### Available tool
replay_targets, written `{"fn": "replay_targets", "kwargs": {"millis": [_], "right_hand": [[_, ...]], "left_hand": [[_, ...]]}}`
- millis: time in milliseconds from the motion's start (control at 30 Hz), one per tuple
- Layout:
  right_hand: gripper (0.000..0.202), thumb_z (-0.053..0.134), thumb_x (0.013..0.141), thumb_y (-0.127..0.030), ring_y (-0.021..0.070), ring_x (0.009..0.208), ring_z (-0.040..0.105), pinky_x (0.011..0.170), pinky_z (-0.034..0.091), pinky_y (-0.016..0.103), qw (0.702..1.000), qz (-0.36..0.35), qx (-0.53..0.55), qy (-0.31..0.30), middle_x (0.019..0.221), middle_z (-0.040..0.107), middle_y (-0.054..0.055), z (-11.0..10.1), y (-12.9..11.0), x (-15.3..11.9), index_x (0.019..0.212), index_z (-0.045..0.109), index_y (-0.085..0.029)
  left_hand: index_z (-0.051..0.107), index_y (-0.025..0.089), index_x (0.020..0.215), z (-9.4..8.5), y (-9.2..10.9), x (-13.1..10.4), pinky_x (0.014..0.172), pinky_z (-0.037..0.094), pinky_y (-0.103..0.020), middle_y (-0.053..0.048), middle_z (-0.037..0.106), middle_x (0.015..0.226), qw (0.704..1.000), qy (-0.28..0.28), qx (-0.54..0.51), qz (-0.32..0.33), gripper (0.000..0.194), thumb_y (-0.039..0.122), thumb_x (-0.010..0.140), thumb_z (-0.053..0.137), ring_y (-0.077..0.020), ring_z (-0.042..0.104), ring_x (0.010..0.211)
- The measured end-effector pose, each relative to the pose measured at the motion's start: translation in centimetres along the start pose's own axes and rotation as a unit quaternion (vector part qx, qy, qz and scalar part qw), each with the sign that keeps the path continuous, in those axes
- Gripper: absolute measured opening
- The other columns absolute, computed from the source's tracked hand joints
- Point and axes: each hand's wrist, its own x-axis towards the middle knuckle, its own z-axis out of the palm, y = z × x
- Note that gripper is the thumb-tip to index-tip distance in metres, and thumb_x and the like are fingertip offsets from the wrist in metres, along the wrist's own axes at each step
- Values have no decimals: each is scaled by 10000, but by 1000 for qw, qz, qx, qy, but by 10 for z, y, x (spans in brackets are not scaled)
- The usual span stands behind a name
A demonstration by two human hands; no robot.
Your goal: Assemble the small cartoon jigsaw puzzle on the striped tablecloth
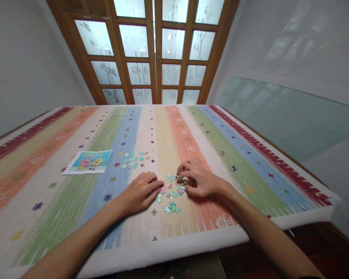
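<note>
Several small jigsaw pieces (172,195) lie in a loose pile on the striped cloth, between my two hands. My left hand (142,192) rests at the pile's left side, fingers bent together, its fingertips at a pink piece (163,190); whether it grips anything is too small to tell. On the right, my right hand (197,180) arches over the pile's edge with thumb and fingers apart, above some pieces. Further off, to the left, a second group of pieces (135,159) lies in rough rows. A picture card (90,162) showing cartoon figures lies left of that group.
A striped, patterned cloth (104,217) covers the table, whose near edge runs below my forearms. Beyond the table stand wooden doors (155,60) with frosted panes. A glass panel (291,116) leans by the right wall.
</note>
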Motion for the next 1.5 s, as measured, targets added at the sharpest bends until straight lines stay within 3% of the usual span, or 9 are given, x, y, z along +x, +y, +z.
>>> {"fn": "replay_targets", "kwargs": {"millis": [367, 500, 667, 800, 1167, 1367, 1500], "right_hand": [[207, 690, 816, -198, 283, 1095, 546, 998, 458, 495, 999, 13, -27, 24, 1113, 645, 110, 0, 2, 0, 1016, 745, -191], [245, 708, 834, -256, 289, 1086, 548, 987, 462, 494, 999, 14, -37, 26, 1122, 654, 117, 1, 1, 0, 1060, 765, -182], [269, 702, 862, -286, 297, 1102, 547, 1003, 455, 504, 998, 26, -54, 31, 1131, 657, 124, 1, 0, 1, 1104, 766, -189], [174, 691, 851, -248, 289, 1088, 548, 987, 459, 491, 998, 17, -46, 33, 1120, 654, 111, 1, 1, 1, 1000, 767, -203], [53, 688, 803, -152, 258, 1036, 567, 950, 465, 442, 999, 10, -12, 34, 1045, 638, 99, -1, 2, 0, 817, 726, -186], [181, 649, 742, -102, 267, 1023, 554, 941, 462, 463, 997, 33, -44, 50, 1066, 627, 93, -3, 4, -2, 862, 733, -209], [195, 655, 787, -131, 277, 1051, 549, 950, 464, 474, 997, 25, -53, 44, 1084, 628, 102, 0, 3, -1, 918, 775, -211]], "left_hand": [[644, 174, 1116, 3, -1, -1, 751, 462, -356, -90, 626, 956, 1000, 5, -1, 16, 217, 167, 1040, 441, -216, 544, 847], [643, 185, 1183, 3, 0, 1, 793, 492, -374, -96, 645, 1010, 1000, 16, -10, 17, 243, 159, 1035, 451, -223, 566, 889], [585, 207, 1357, 1, 3, 3, 1021, 496, -481, -120, 661, 1310, 999, -1, -29, 19, 308, 236, 1083, 448, -266, 588, 1207], [545, 225, 1448, 4, 1, 0, 1110, 451, -538, -120, 600, 1473, 999, -32, -14, 18, 379, 326, 1087, 492, -298, 522, 1380], [636, 224, 1304, 0, 5, 3, 1042, 463, -477, -91, 686, 1285, 999, -27, -31, 24, 286, 316, 1097, 462, -261, 596, 1207], [637, 212, 1293, -1, 7, 3, 1010, 465, -459, -92, 695, 1212, 998, -30, -40, 22, 285, 309, 1090, 462, -256, 603, 1136], [624, 214, 1322, -2, 8, 4, 1016, 470, -452, -92, 690, 1226, 998, -26, -46, 29, 289, 291, 1078, 489, -254, 602, 1154]]}}
